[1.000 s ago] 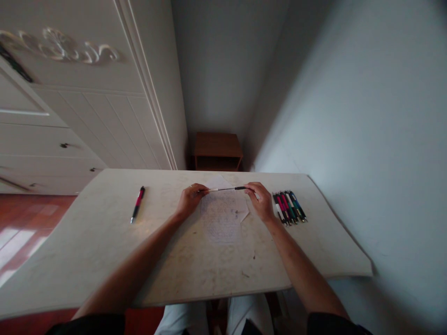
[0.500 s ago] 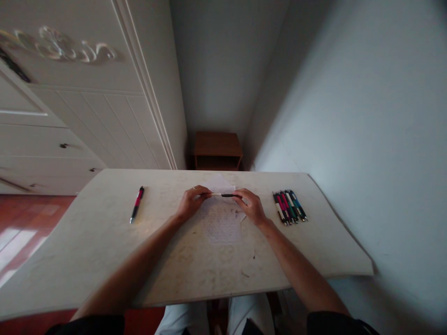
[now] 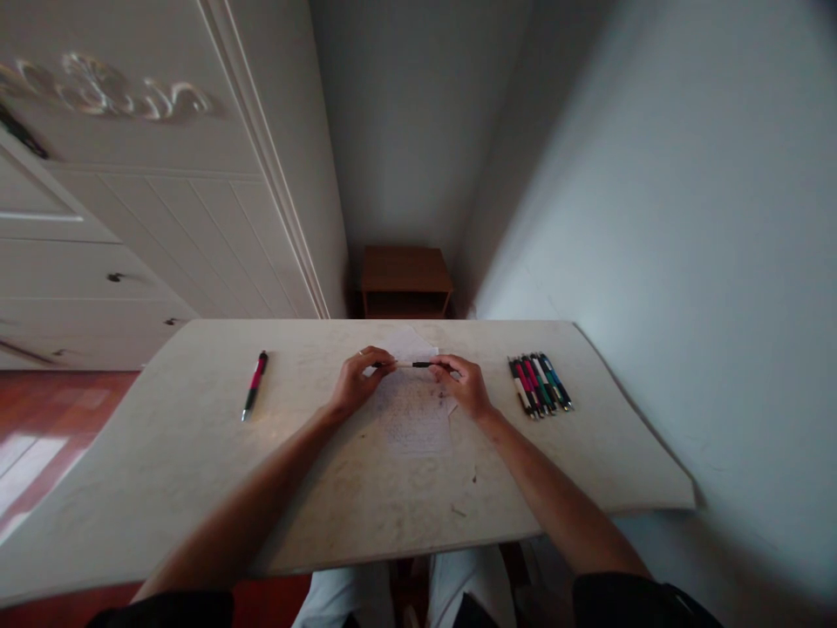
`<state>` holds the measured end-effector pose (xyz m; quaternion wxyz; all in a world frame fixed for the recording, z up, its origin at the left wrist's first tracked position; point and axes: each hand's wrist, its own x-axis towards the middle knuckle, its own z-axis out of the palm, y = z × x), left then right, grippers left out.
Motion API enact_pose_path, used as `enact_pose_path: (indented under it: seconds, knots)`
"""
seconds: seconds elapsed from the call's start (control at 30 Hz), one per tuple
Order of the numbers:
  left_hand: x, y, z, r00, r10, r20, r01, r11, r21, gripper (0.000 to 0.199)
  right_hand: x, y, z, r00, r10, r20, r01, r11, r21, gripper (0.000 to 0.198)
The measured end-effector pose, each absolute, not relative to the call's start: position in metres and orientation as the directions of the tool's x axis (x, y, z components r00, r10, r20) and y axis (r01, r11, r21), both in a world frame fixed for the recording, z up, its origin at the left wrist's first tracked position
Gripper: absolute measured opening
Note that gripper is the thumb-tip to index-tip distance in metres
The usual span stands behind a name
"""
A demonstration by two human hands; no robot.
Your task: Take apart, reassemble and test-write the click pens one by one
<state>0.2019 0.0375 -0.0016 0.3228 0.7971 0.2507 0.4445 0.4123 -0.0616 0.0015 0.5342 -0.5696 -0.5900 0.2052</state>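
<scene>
A white and black pen (image 3: 405, 365) lies sideways between my two hands, above a sheet of paper with handwriting (image 3: 416, 432). My left hand (image 3: 358, 378) pinches one end of it with thumb and fingers. At the black end, my right hand (image 3: 463, 384) grips it the same way. Parts of both ends are hidden by my fingers. To the left, a pink and black pen (image 3: 255, 385) rests alone on the table. A row of several pens (image 3: 540, 385) in pink, white, green and blue lies side by side at the right.
The pale, stained table (image 3: 314, 515) has small dark bits near its front edge. Beyond the far edge stands a low brown wooden cabinet (image 3: 406, 269). A white cupboard (image 3: 261, 218) is at the left, and a pale wall (image 3: 686, 262) borders the right side.
My right hand has shifted slightly left along the pen, so a little less of its black part shows. The view has moved slightly. The other pens stay in place.
</scene>
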Motion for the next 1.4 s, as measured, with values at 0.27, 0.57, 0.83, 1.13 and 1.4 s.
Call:
enact_pose_path:
  seconds: [0.27, 0.57, 0.83, 1.13, 1.4]
  knots:
    - [0.201, 0.033, 0.001, 0.47, 0.646, 0.601, 0.143, -0.728, 0.67, 0.021, 0.407, -0.059, 0.005, 0.301, 0.918, 0.26, 0.303, 0.167, -0.938, 0.025]
    - [0.201, 0.035, 0.004, 0.419, 0.818, 0.394, 0.254, -0.522, 0.814, 0.036, 0.413, -0.058, 0.001, 0.328, 0.881, 0.34, 0.359, 0.217, -0.908, 0.022]
    - [0.201, 0.039, -0.005, 0.425, 0.844, 0.328, 0.218, -0.447, 0.867, 0.03, 0.412, -0.06, 0.001, 0.314, 0.863, 0.396, 0.452, 0.231, -0.861, 0.023]
    - [0.2, 0.035, -0.002, 0.421, 0.852, 0.311, 0.136, -0.399, 0.907, 0.049, 0.409, -0.062, 0.009, 0.296, 0.846, 0.444, 0.486, 0.267, -0.832, 0.022]
    - [0.201, 0.037, -0.004, 0.461, 0.824, 0.33, 0.139, -0.435, 0.89, 0.03, 0.411, -0.063, 0.006, 0.278, 0.856, 0.436, 0.498, 0.259, -0.827, 0.023]
